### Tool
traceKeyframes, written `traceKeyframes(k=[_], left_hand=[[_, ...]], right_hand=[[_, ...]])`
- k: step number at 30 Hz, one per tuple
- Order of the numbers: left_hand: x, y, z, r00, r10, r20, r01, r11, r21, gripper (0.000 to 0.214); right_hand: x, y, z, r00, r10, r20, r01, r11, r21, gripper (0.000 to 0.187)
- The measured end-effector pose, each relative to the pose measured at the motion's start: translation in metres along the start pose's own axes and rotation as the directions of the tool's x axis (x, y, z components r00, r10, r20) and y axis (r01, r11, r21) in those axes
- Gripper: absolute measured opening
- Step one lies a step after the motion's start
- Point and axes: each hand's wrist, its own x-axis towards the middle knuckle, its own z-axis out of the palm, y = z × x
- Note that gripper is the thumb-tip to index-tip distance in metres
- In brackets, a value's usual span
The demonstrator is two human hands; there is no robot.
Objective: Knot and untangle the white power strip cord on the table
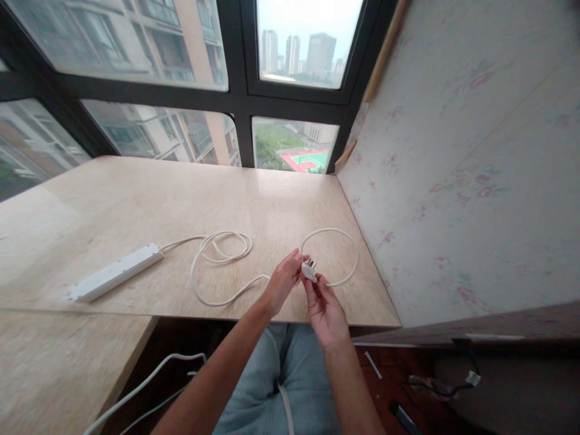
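Both my hands meet above the near edge of a beige stone table (136,199). My left hand (281,283) and my right hand (324,308) pinch a small white plug (309,270) between their fingertips, its metal prongs pointing up. From the plug a white cable (217,275) curves in a loop to the right, then runs left in several coils across the table. It ends at a long white power strip (115,273) lying flat at the left.
A pale flowered wall panel (453,181) stands close on the right. Dark-framed windows (240,103) rise behind the table. A lower wooden surface (54,368) lies at near left, with other white cables (149,380) hanging below. Small items lie on the dark floor at right.
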Motion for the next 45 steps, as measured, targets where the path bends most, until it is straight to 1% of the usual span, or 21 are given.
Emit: traceKeyframes(k=[3, 7, 11, 16, 19, 21, 23, 25, 26, 27, 28, 29, 30, 31, 33, 34, 35, 37, 39, 42, 45], left_hand=[[-0.003, -0.007, 0.001, 0.997, 0.064, 0.041, -0.066, 0.996, 0.060, 0.065], [-0.001, -0.014, 0.000, 0.974, 0.208, 0.085, -0.225, 0.916, 0.331, 0.077], [0.005, -0.016, -0.008, 0.953, 0.264, 0.147, -0.302, 0.834, 0.462, 0.067], [0.008, -0.011, -0.012, 0.937, 0.293, 0.191, -0.348, 0.735, 0.582, 0.058], [0.008, -0.002, -0.009, 0.918, 0.344, 0.195, -0.366, 0.549, 0.752, 0.052], [0.007, 0.004, -0.006, 0.907, 0.359, 0.221, -0.350, 0.346, 0.871, 0.049], [0.006, 0.010, -0.003, 0.910, 0.322, 0.261, -0.316, 0.130, 0.940, 0.048], [0.006, 0.015, 0.001, 0.925, 0.242, 0.293, -0.292, -0.041, 0.955, 0.047], [0.006, 0.017, 0.003, 0.931, 0.195, 0.309, -0.295, -0.096, 0.951, 0.048], [0.006, 0.019, 0.005, 0.933, 0.151, 0.327, -0.309, -0.132, 0.942, 0.050], [0.006, 0.021, 0.008, 0.930, 0.111, 0.350, -0.332, -0.154, 0.931, 0.054], [0.007, 0.023, 0.011, 0.924, 0.076, 0.375, -0.359, -0.166, 0.918, 0.059], [0.007, 0.025, 0.013, 0.915, 0.043, 0.402, -0.390, -0.170, 0.905, 0.064], [0.008, 0.026, 0.016, 0.903, 0.012, 0.429, -0.421, -0.170, 0.891, 0.071], [0.009, 0.029, 0.020, 0.877, -0.045, 0.478, -0.479, -0.161, 0.863, 0.082], [0.009, 0.029, 0.021, 0.864, -0.069, 0.499, -0.504, -0.154, 0.850, 0.087], [0.009, 0.029, 0.021, 0.850, -0.089, 0.519, -0.526, -0.146, 0.838, 0.090], [0.009, 0.029, 0.020, 0.826, -0.117, 0.552, -0.564, -0.131, 0.816, 0.091], [0.008, 0.027, 0.017, 0.809, -0.118, 0.575, -0.587, -0.119, 0.801, 0.090], [0.004, 0.027, 0.014, 0.805, -0.089, 0.586, -0.592, -0.142, 0.793, 0.088], [-0.004, 0.035, 0.012, 0.826, -0.085, 0.557, -0.559, -0.237, 0.794, 0.088]], right_hand=[[0.007, 0.017, 0.000, 0.999, -0.016, -0.031, 0.019, 0.996, 0.092, 0.010], [0.012, 0.031, 0.002, 1.000, -0.021, -0.017, 0.023, 0.992, 0.126, 0.018], [0.008, 0.031, 0.005, 0.999, -0.043, -0.002, 0.043, 0.996, 0.084, 0.018], [-0.001, 0.020, 0.000, 0.999, -0.029, 0.039, 0.033, 0.993, -0.109, 0.029], [-0.006, 0.012, -0.014, 0.999, -0.034, -0.034, 0.020, 0.940, -0.342, 0.043], [-0.011, 0.002, -0.023, 0.979, -0.175, -0.102, 0.097, 0.846, -0.525, 0.049], [-0.019, -0.015, -0.026, 0.909, -0.414, -0.051, 0.260, 0.657, -0.708, 0.053], [-0.029, -0.036, -0.019, 0.775, -0.607, 0.173, 0.452, 0.342, -0.824, 0.055], [-0.033, -0.047, -0.012, 0.711, -0.614, 0.341, 0.525, 0.142, -0.839, 0.057], [-0.037, -0.057, -0.003, 0.658, -0.565, 0.497, 0.569, -0.058, -0.820, 0.055], [-0.038, -0.067, 0.007, 0.636, -0.471, 0.612, 0.570, -0.248, -0.783, 0.051], [-0.037, -0.075, 0.017, 0.631, -0.386, 0.673, 0.541, -0.404, -0.738, 0.049], [-0.034, -0.082, 0.028, 0.646, -0.308, 0.699, 0.505, -0.513, -0.694, 0.050], [-0.028, -0.088, 0.038, 0.683, -0.212, 0.699, 0.488, -0.580, -0.652, 0.055], [-0.013, -0.096, 0.057, 0.790, 0.044, 0.612, 0.496, -0.632, -0.596, 0.061], [-0.005, -0.099, 0.066, 0.843, 0.181, 0.507, 0.493, -0.637, -0.593, 0.058], [0.003, -0.102, 0.074, 0.878, 0.289, 0.383, 0.473, -0.651, -0.594, 0.050], [0.015, -0.105, 0.090, 0.861, 0.472, 0.191, 0.489, -0.661, -0.569, 0.030], [0.021, -0.106, 0.103, 0.809, 0.583, 0.076, 0.513, -0.637, -0.575, 0.019], [0.023, -0.102, 0.115, 0.765, 0.643, 0.003, 0.517, -0.613, -0.597, 0.017], [0.024, -0.098, 0.120, 0.743, 0.669, 0.021, 0.575, -0.621, -0.532, 0.016]])
